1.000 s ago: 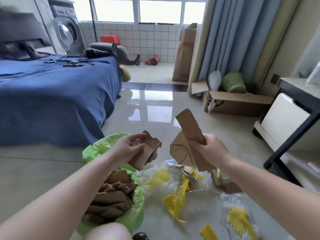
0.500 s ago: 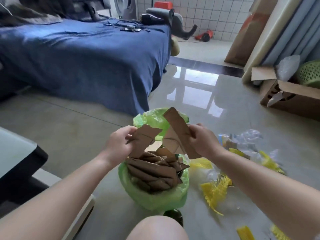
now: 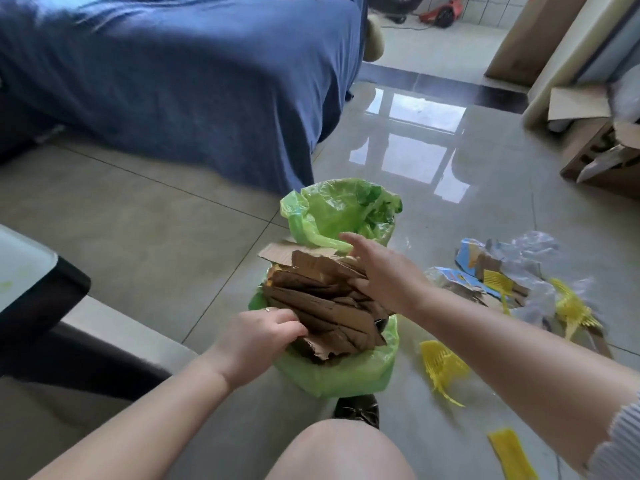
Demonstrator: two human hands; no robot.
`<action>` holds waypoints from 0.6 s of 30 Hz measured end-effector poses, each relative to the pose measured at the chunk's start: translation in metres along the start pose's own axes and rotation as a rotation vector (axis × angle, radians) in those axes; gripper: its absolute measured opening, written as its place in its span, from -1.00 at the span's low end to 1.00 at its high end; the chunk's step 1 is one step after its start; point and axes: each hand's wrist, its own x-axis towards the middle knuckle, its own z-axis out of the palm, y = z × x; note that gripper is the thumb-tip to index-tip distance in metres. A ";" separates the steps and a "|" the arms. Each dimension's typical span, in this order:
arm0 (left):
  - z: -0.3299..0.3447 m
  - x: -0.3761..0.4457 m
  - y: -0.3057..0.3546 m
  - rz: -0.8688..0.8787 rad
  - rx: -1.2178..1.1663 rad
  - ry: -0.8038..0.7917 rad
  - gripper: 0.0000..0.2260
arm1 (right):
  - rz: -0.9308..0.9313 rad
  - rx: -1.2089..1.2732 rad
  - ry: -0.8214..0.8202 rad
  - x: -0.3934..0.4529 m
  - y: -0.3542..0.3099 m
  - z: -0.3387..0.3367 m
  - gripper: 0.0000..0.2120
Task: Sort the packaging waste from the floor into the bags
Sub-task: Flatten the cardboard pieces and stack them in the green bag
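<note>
A green plastic bag [image 3: 341,374] stands on the floor, stuffed with torn brown cardboard pieces [image 3: 323,306] that stick out of its top. My left hand [image 3: 256,336] rests at the near left of the pile, fingers curled against the cardboard. My right hand [image 3: 384,271] lies flat on the pile's right side with fingers spread, holding nothing. To the right on the floor lie yellow foam netting [image 3: 441,367], clear plastic film [image 3: 533,247] and blue printed packaging [image 3: 469,256].
A blue-covered bed [image 3: 180,81] fills the far left. A dark table with a white top [image 3: 31,282] stands at near left. An open cardboard box [image 3: 602,147] sits at far right. My knee [image 3: 339,452] is at the bottom, with a small black bag [image 3: 356,410] beside it.
Both hands have come down onto the bag. The cardboard pieces they held up earlier now lie on the pile. The view has tilted down and left.
</note>
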 end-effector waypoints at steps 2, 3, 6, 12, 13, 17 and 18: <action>0.004 0.002 -0.002 -0.022 0.035 -0.016 -0.78 | -0.003 0.052 -0.043 -0.002 0.000 0.000 -0.36; 0.007 0.003 -0.002 -0.030 0.057 -0.017 -0.77 | -0.020 0.031 -0.071 -0.003 0.001 0.000 -0.44; 0.015 0.006 0.000 -0.019 0.113 -0.049 -0.74 | -0.050 -0.057 -0.116 0.002 0.003 0.003 -0.64; 0.050 0.019 0.002 -0.134 0.083 -0.175 -0.81 | -0.020 -0.144 -0.198 0.025 0.007 0.021 -0.71; 0.054 0.021 0.003 -0.181 0.059 -0.212 -0.80 | -0.014 -0.143 -0.200 0.027 0.008 0.024 -0.74; 0.049 0.016 0.000 -0.109 0.014 -0.152 -0.78 | -0.053 -0.133 -0.229 0.032 0.016 0.028 -0.77; 0.040 0.012 -0.001 -0.070 -0.020 -0.120 -0.77 | -0.060 -0.122 -0.249 0.032 0.017 0.027 -0.80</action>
